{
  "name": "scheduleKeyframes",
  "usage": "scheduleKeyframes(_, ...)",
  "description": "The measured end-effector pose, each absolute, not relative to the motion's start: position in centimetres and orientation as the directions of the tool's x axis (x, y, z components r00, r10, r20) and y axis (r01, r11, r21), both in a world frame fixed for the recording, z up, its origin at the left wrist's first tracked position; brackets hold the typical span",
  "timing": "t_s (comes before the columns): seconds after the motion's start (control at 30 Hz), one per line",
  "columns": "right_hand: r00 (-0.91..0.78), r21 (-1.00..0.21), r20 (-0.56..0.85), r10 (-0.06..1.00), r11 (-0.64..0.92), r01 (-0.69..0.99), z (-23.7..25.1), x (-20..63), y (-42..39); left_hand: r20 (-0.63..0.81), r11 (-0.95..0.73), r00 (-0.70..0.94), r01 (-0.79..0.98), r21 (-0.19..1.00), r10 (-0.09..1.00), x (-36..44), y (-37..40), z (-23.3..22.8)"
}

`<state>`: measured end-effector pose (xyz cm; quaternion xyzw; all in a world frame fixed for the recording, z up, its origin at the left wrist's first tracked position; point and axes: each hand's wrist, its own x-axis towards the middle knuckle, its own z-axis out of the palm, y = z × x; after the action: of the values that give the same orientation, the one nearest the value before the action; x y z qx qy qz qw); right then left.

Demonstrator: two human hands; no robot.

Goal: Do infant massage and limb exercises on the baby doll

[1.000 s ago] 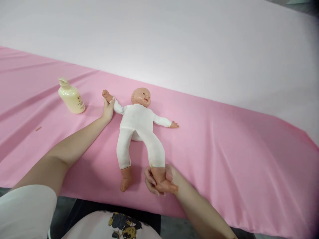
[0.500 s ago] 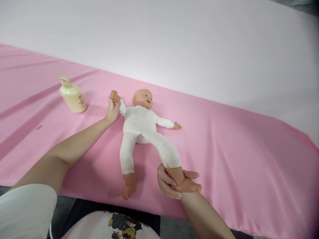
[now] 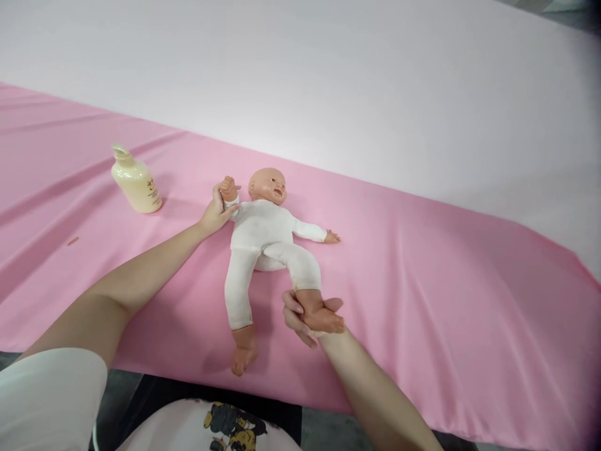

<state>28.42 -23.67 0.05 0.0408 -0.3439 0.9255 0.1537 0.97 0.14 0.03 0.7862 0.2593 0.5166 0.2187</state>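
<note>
A baby doll (image 3: 263,235) in a white bodysuit lies on its back on a pink sheet (image 3: 422,300). My left hand (image 3: 215,216) grips the doll's arm at the wrist, folded in close beside its head. My right hand (image 3: 300,316) holds the doll's foot and ankle, and that leg is bent at the knee toward the body. The doll's other leg lies straight toward me, and its other arm is stretched out to the right.
A cream lotion bottle (image 3: 136,181) stands on the sheet to the left of the doll. Beyond the pink sheet lies a pale white surface (image 3: 328,81). The table's near edge runs just in front of my body.
My left hand has brought the doll's arm inward from outstretched to beside its head. My right hand swung the leg out to the right, then pushed it up into a bent knee.
</note>
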Motion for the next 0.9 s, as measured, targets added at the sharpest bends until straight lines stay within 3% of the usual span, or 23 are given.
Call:
scheduleKeyframes(0.13, -0.851, -0.495, 0.39, 0.353, -0.699, -0.516, 0.4, 28.3, -23.8, 0.719, -0.788, 0.327, 0.182, 0.588, 0.613, 1.2, -0.2, 0.1)
scheduleKeyframes(0.3, -0.839, -0.508, 0.416, 0.35, -0.676, -0.534, 0.4, 27.8, -23.9, 0.707, -0.776, 0.319, 0.272, 0.57, 0.631, 1.2, -1.2, 1.0)
scheduleKeyframes(0.37, -0.861, -0.556, 0.348, 0.371, -0.657, -0.508, 0.0, 27.9, -24.0, 0.709, -0.808, 0.389, 0.298, 0.508, 0.589, 1.3, -1.8, 1.7)
scheduleKeyframes(0.57, -0.755, -0.623, -0.028, 0.655, -0.602, -0.499, 0.3, 27.8, -24.7, 0.687, -0.87, 0.535, 0.334, 0.363, 0.493, 1.6, -2.4, 2.5)
scheduleKeyframes(0.77, -0.675, -0.573, -0.248, 0.695, -0.667, -0.476, 1.4, 27.9, -24.6, 0.7, -0.912, 0.588, 0.313, 0.266, 0.405, 1.8, -2.3, 2.1)
scheduleKeyframes(0.9, -0.66, -0.538, -0.324, 0.678, -0.706, -0.461, 1.8, 28.0, -24.6, 0.711, -0.928, 0.603, 0.304, 0.214, 0.362, 2.1, -2.5, 2.1)
